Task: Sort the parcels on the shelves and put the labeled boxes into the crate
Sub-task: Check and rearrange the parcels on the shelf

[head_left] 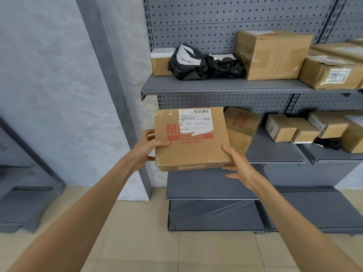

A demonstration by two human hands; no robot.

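A brown cardboard box [193, 150] with red print and a white shipping label sits between both my hands, held in the air in front of the middle shelf. My left hand [146, 149] grips its left edge, thumb on top. My right hand [238, 165] grips its lower right corner, thumb on top and fingers underneath. No crate is in view.
The grey pegboard rack has an upper shelf [225, 86] with a small box, two black bags [188, 63] and large brown boxes [273, 54]. The middle shelf [275, 152] holds a red-printed box [240, 127] and several small boxes. A grey pillar [110, 75] stands to the left.
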